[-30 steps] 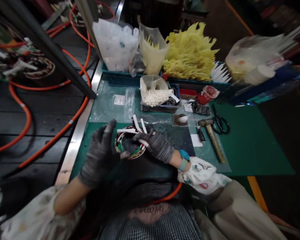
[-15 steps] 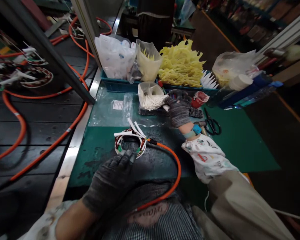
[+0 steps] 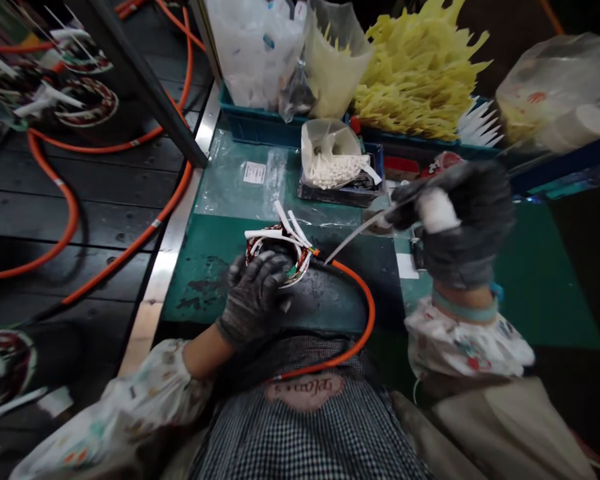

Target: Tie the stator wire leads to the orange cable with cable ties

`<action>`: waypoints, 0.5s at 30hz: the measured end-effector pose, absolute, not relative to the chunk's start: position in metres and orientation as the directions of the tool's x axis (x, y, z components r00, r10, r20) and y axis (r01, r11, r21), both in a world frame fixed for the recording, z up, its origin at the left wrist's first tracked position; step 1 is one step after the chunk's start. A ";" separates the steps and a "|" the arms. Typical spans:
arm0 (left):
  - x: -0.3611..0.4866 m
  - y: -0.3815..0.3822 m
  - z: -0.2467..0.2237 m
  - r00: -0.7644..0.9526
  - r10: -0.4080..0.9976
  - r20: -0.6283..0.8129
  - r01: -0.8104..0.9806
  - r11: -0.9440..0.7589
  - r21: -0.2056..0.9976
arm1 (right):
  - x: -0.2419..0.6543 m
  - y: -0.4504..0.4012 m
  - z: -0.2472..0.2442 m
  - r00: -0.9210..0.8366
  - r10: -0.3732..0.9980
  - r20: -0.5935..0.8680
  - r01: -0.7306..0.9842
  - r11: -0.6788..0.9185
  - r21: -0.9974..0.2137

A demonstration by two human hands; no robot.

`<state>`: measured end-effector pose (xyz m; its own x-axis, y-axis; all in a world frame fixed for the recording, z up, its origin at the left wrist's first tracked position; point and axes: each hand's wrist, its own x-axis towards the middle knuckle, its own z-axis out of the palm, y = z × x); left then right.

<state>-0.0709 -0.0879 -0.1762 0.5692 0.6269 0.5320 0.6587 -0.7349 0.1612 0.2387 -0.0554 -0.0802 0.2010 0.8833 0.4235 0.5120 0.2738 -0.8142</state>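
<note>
On the green mat (image 3: 215, 267) lies a ring-shaped wire coil (image 3: 300, 270) with white sleeves sticking up from it. An orange cable (image 3: 367, 293) leaves its right side and curves toward my apron. My left hand (image 3: 255, 290), in a grey glove, rests on the coil's lower left edge with its fingers over the rim. Raised at the right, my gloved right hand (image 3: 460, 220) is closed on a thin pale strip (image 3: 357, 232), whose lower end hangs close to the start of the orange cable. A white patch shows on that glove's fingers.
Behind the mat, teal trays (image 3: 265, 127) hold bags and yellow pieces (image 3: 420, 67). A small dark blue box (image 3: 340, 195) carries a bag of white bits. Left of the metal edge (image 3: 163, 267), more coils and orange cables lie on dark slats. A dark post (image 3: 140, 73) slants there.
My right hand has come back from beside the small box, toward me and rightward, and now holds the thin strip. My left hand reaches further over the coil. The view has tilted down.
</note>
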 end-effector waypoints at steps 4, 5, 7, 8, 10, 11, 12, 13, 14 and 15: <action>-0.070 -0.075 -0.185 0.592 0.608 0.529 0.603 -0.770 0.209 | 0.203 -0.096 -0.095 0.039 0.927 0.372 0.466 0.313 -0.828; -0.071 -0.073 -0.186 0.595 0.617 0.515 0.606 -0.765 0.217 | 0.196 -0.103 -0.103 0.086 0.916 0.393 0.489 0.305 -0.817; -0.074 -0.071 -0.187 0.596 0.635 0.492 0.613 -0.755 0.231 | 0.186 -0.117 -0.118 0.181 0.888 0.424 0.471 0.300 -0.830; -0.074 -0.071 -0.186 0.595 0.640 0.487 0.617 -0.751 0.233 | 0.184 -0.125 -0.123 0.196 0.886 0.420 0.425 0.310 -0.851; -0.074 -0.072 -0.186 0.593 0.639 0.491 0.620 -0.751 0.228 | 0.184 -0.141 -0.126 0.150 0.921 0.361 0.308 0.303 -0.902; -0.074 -0.072 -0.185 0.593 0.632 0.498 0.615 -0.755 0.226 | 0.186 -0.150 -0.125 0.091 0.946 0.311 0.263 0.279 -0.924; -0.074 -0.072 -0.185 0.595 0.625 0.506 0.608 -0.762 0.225 | 0.189 -0.158 -0.122 0.014 0.970 0.244 0.241 0.234 -0.942; -0.074 -0.072 -0.185 0.596 0.618 0.512 0.601 -0.767 0.225 | 0.192 -0.165 -0.118 -0.064 0.983 0.174 0.242 0.184 -0.953; -0.075 -0.072 -0.185 0.597 0.616 0.514 0.599 -0.769 0.226 | 0.196 -0.171 -0.115 -0.134 0.985 0.111 0.253 0.143 -0.957; -0.075 -0.072 -0.186 0.597 0.620 0.509 0.602 -0.766 0.226 | 0.199 -0.176 -0.113 -0.176 0.982 0.074 0.285 0.123 -0.951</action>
